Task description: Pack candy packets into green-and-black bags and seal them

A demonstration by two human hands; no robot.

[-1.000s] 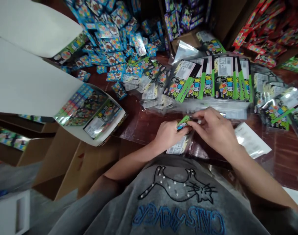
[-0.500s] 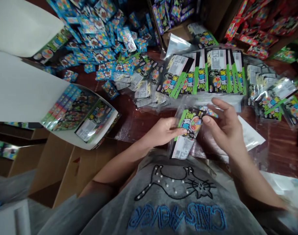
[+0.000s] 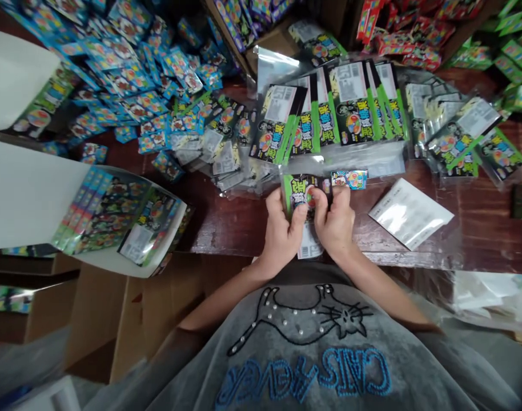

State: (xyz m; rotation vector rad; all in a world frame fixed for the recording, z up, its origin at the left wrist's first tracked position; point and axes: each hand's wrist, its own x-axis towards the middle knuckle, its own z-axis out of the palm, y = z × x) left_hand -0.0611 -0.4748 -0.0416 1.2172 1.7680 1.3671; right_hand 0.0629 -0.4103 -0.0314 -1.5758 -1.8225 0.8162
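Both hands grip a black-and-green printed plastic pouch [image 3: 297, 187] with a clear top edge and a white barcode label at its lower end. My left hand [image 3: 283, 231] is closed on its left side, thumb on the front. My right hand [image 3: 337, 225] is closed on the right side, its thumb bent against the front. A small blue candy packet [image 3: 350, 178] shows just beyond my right fingers; whether they hold it or it lies behind them I cannot tell. Just above the hands, a row of matching pouches [image 3: 355, 123] lies overlapping.
Blue packets [image 3: 128, 74] heap at the upper left. Purple packets [image 3: 248, 20], red packets [image 3: 409, 43] and green packets [image 3: 516, 57] lie along the back. A white sheet [image 3: 410, 214] rests at right. More pouches [image 3: 462, 134] lie behind it. Cardboard boxes [image 3: 102, 319] stand lower left.
My right hand has come left and closed on the pouch, where its fingers were spread before. The pouch has turned more upright. The view has shifted, uncovering more of the white sheet.
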